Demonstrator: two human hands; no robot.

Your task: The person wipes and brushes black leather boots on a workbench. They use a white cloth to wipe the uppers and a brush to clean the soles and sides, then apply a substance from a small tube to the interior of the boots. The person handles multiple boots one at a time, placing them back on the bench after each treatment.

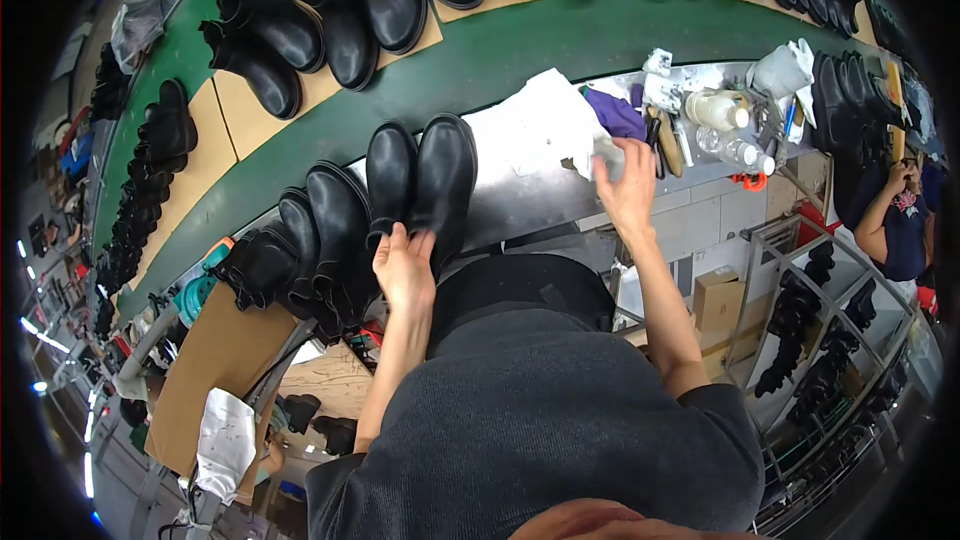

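Two smooth black ankle boots stand side by side before me, the left boot [391, 162] and the right boot [446, 165], toes pointing away. My left hand [405, 268] is at their shafts, fingers stretched out and slightly blurred against the black leather. To the right, my right hand [628, 190] curves its thumb and fingers around a small whitish cloth [607, 154] at the bench edge. Part of this cloth is hidden by the fingers. Close beside it lies a large white sheet [548, 125], with a purple cloth [615, 113] behind.
More black boots [338, 205] crowd the left of the metal bench [520, 202]. Past it, boots line the green conveyor [520, 40]. Bottles [717, 110] and tools stand at right. A wire rack [800, 330] holds dark footwear; a co-worker [895, 225] is at far right.
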